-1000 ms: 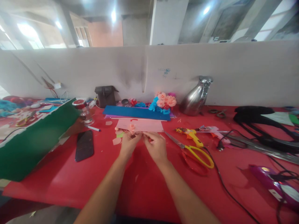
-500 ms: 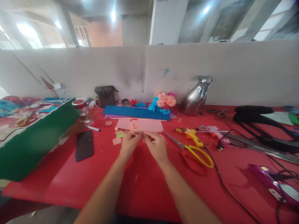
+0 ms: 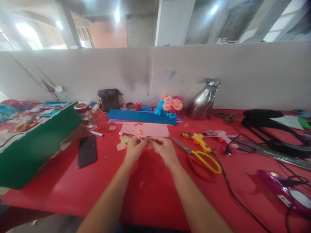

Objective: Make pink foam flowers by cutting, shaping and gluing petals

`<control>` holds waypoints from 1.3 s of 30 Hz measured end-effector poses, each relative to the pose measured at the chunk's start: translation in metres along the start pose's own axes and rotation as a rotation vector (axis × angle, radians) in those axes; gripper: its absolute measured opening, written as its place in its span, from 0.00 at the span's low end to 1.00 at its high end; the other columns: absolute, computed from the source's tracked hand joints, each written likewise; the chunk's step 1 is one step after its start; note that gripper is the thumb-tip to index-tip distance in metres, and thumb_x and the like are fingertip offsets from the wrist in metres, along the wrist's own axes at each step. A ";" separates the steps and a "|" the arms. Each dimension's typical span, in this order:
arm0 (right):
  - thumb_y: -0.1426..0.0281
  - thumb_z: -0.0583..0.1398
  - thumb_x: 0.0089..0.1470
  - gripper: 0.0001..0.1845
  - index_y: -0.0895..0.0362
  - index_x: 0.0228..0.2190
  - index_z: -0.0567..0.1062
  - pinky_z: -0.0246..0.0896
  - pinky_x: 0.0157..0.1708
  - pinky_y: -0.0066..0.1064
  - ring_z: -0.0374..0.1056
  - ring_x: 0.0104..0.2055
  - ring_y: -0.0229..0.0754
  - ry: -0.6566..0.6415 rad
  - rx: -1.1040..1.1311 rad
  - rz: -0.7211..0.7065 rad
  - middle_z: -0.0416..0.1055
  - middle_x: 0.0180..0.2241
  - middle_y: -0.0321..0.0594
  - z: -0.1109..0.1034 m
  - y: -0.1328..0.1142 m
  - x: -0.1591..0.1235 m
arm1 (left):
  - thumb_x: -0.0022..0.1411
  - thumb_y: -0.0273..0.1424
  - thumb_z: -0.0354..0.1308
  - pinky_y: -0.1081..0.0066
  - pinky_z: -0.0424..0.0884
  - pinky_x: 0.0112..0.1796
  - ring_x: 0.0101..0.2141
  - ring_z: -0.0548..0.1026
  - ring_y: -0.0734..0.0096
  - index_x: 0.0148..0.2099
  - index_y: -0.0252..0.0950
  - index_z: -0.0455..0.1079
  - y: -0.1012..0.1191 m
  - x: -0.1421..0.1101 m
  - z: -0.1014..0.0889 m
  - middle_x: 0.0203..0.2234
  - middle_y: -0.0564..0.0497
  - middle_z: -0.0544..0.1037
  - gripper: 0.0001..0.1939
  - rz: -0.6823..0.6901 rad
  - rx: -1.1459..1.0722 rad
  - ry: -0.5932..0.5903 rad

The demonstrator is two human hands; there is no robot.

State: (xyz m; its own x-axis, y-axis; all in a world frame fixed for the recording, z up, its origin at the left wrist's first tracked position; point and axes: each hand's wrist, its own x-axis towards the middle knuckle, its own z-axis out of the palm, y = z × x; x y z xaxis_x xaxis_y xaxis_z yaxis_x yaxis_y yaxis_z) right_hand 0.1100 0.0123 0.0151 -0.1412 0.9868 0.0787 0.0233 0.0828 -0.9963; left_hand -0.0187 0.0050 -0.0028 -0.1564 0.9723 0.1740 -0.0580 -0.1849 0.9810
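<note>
Flower [image 3: 140, 132], pale pink, stands just beyond the nearer left hand [image 3: 134, 149], whose closed fingertips seem to grip its base; its long axis is hard to tell. The right hand [image 3: 166, 149] bends toward the left; whether its fingers grip anything, I cannot tell. Below is the red table [image 3: 150, 191], its far edge against a grey partition [image 3: 97, 68], with a bright hall [image 3: 175, 22] beyond.

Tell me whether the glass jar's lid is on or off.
On: the red lid covers the top of the clear jar.
</note>
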 end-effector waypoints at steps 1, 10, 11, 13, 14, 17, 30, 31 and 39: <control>0.65 0.60 0.45 0.11 0.56 0.30 0.80 0.56 0.22 0.26 0.66 0.25 0.37 0.004 -0.017 -0.006 0.75 0.25 0.37 -0.001 0.001 0.001 | 0.52 0.32 0.57 0.74 0.61 0.29 0.24 0.66 0.75 0.27 0.32 0.69 0.000 0.000 0.000 0.21 0.52 0.71 0.08 0.000 -0.002 -0.006; 0.63 0.59 0.46 0.13 0.56 0.31 0.80 0.57 0.22 0.28 0.65 0.24 0.38 0.038 -0.169 -0.072 0.75 0.25 0.38 -0.005 0.007 0.003 | 0.52 0.34 0.58 0.75 0.60 0.28 0.24 0.66 0.75 0.28 0.31 0.71 -0.001 0.001 0.000 0.21 0.52 0.71 0.09 -0.004 0.005 -0.016; 0.63 0.59 0.46 0.14 0.57 0.31 0.80 0.57 0.22 0.28 0.65 0.23 0.39 0.041 -0.182 -0.080 0.75 0.24 0.38 -0.005 0.007 0.003 | 0.52 0.34 0.59 0.75 0.59 0.27 0.23 0.65 0.76 0.28 0.31 0.71 -0.001 0.001 0.000 0.20 0.53 0.70 0.09 -0.006 0.020 -0.013; 0.63 0.59 0.46 0.14 0.57 0.31 0.80 0.57 0.21 0.28 0.65 0.23 0.39 0.051 -0.212 -0.095 0.75 0.23 0.38 -0.005 0.006 0.003 | 0.51 0.35 0.59 0.75 0.58 0.25 0.22 0.63 0.77 0.28 0.32 0.71 -0.001 0.001 0.000 0.19 0.53 0.69 0.10 -0.005 0.051 -0.005; 0.63 0.59 0.46 0.14 0.57 0.31 0.80 0.57 0.21 0.28 0.65 0.23 0.39 0.059 -0.230 -0.100 0.74 0.23 0.38 -0.006 0.005 0.002 | 0.50 0.35 0.60 0.75 0.57 0.25 0.21 0.62 0.77 0.28 0.32 0.71 -0.002 0.001 0.000 0.18 0.54 0.69 0.10 -0.001 0.064 -0.004; 0.63 0.59 0.45 0.13 0.58 0.29 0.79 0.56 0.21 0.28 0.64 0.21 0.39 0.078 -0.291 -0.113 0.73 0.20 0.38 -0.006 0.004 0.001 | 0.50 0.34 0.60 0.75 0.56 0.25 0.21 0.62 0.77 0.29 0.32 0.72 -0.004 0.001 0.000 0.18 0.54 0.68 0.09 0.023 0.091 -0.011; 0.64 0.60 0.44 0.09 0.57 0.25 0.76 0.60 0.28 0.30 0.65 0.27 0.39 0.137 -0.132 -0.125 0.74 0.26 0.39 -0.004 0.002 0.002 | 0.49 0.33 0.61 0.75 0.62 0.28 0.26 0.69 0.75 0.37 0.34 0.74 0.005 0.000 0.001 0.26 0.51 0.75 0.12 -0.094 -0.066 0.073; 0.64 0.60 0.44 0.09 0.56 0.25 0.76 0.60 0.30 0.30 0.65 0.28 0.40 0.133 -0.103 -0.128 0.74 0.26 0.39 -0.003 0.001 0.001 | 0.48 0.33 0.62 0.75 0.62 0.28 0.26 0.69 0.75 0.39 0.34 0.74 0.008 -0.001 0.002 0.26 0.51 0.75 0.15 -0.124 -0.103 0.048; 0.67 0.58 0.41 0.05 0.56 0.23 0.71 0.52 0.19 0.24 0.61 0.24 0.36 0.157 0.097 0.019 0.69 0.22 0.35 -0.004 -0.001 0.002 | 0.44 0.37 0.65 0.74 0.51 0.22 0.17 0.56 0.81 0.30 0.32 0.74 0.015 -0.003 0.003 0.14 0.57 0.64 0.13 -0.199 -0.202 -0.025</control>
State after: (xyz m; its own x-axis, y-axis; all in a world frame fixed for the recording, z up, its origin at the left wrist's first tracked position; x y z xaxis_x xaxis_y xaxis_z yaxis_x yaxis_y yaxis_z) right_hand 0.1134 0.0149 0.0167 0.0143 0.9983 0.0566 -0.0725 0.0575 -0.9957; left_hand -0.0163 -0.0006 0.0117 -0.0979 0.9951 -0.0154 -0.2807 -0.0127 0.9597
